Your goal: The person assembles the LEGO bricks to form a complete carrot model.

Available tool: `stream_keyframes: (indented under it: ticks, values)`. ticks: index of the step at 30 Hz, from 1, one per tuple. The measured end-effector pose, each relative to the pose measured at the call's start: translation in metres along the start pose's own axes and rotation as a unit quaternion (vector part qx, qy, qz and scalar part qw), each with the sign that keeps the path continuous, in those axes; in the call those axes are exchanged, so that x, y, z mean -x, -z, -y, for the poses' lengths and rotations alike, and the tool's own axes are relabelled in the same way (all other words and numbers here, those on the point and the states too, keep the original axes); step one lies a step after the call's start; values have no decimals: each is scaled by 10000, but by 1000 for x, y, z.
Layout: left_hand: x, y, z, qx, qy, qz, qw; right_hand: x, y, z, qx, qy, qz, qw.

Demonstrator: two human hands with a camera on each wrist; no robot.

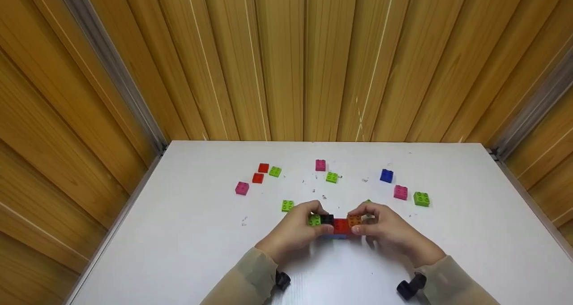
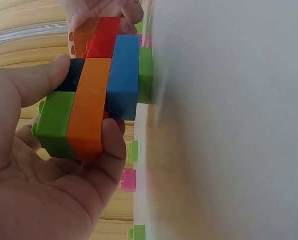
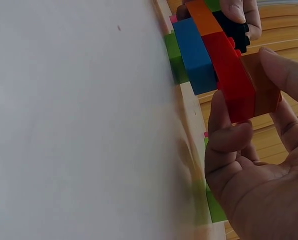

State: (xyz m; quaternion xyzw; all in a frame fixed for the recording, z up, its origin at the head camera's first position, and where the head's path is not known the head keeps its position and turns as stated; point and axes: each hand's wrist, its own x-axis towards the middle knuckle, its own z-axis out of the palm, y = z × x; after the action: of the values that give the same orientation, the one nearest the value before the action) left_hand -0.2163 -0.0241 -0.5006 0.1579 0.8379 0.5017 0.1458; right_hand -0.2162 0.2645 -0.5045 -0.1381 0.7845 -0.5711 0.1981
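Both hands hold one build of stacked toy bricks near the table's front. At its base is a green brick [image 2: 145, 75], under a blue brick [image 2: 123, 75]. Above that, an orange brick [image 2: 89, 110] and a red brick [image 1: 340, 226] lie end to end. A lime brick [image 1: 314, 220], a black brick [image 1: 327, 218] and a brown-orange brick [image 1: 354, 219] form the top, with red studs bare between the last two. My left hand [image 1: 293, 226] grips the left end, thumb against the black brick, fingers under the orange one. My right hand [image 1: 389, 224] pinches the brown-orange and red bricks at the right end.
Loose bricks lie farther back on the white table [image 1: 188, 224]: red ones [image 1: 263, 167], pink ones [image 1: 242, 188], several lime ones [image 1: 331, 177] and a blue one [image 1: 386, 175]. One green brick [image 1: 368, 201] is mostly hidden behind the right hand. Wood-patterned walls [image 1: 282, 63] enclose the table.
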Motion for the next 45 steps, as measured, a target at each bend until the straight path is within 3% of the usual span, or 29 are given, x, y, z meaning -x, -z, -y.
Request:
stream_keyframes:
  ticks: [8,11,13,16,22,26,29,31,37,45]
  values:
    - [1,1,-1,33,30,39,10000,0,7,-1,159,252,300,9991]
    - [1,1,0,18,54,58,10000,2,16,3,386,219,194,9988]
    - [1,1,0,14,82,59,9999,4,24,7,514,105,-99,9986]
    - [2,1,0,41,69,55,10000,10,43,14,534,-130,-878,9946]
    - [2,-1,-1,116,73,35,9999,27,100,12,438,-789,-2349,9678]
    - [3,-2,2,129,94,-49,9999,38,130,-9,-443,-952,-2819,9537]
    - [4,-3,3,255,106,-86,9996,42,143,-27,-1449,-1012,-2832,9426]
    - [5,-4,4,323,104,-101,9994,43,146,-38,-1725,-1169,-2792,9373]
    - [6,-7,10,309,5,-130,9994,44,147,-57,-617,-1783,-2483,9501]
    - [5,-3,6,331,75,-112,9994,39,146,-55,311,-1908,-2291,9540]
